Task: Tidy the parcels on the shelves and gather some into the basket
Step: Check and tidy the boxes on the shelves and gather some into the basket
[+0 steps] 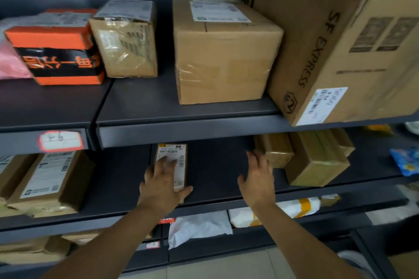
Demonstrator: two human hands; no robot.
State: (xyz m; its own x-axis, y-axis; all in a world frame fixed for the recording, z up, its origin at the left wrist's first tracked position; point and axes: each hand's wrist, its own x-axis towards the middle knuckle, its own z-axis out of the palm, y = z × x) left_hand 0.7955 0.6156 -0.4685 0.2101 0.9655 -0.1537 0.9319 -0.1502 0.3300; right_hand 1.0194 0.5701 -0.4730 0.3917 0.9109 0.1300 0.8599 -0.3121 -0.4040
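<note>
A small flat brown parcel [179, 161] with a white label lies on the middle shelf [217, 165]. My left hand [163, 184] rests on it, fingers spread over the label and thumb at its near right corner. My right hand [258, 176] hovers open to the right over bare shelf, its fingertips close to a small taped brown box [277, 150]. A longer taped box [317, 161] lies just right of that one. No basket is in view.
The upper shelf [181, 118] carries an orange-black box [56, 52], a taped carton [127, 41], a medium carton [222, 52] and a large SF Express carton [340, 47]. Labelled brown parcels [45, 183] sit at the middle left. White bags [199, 226] lie on the lower shelf.
</note>
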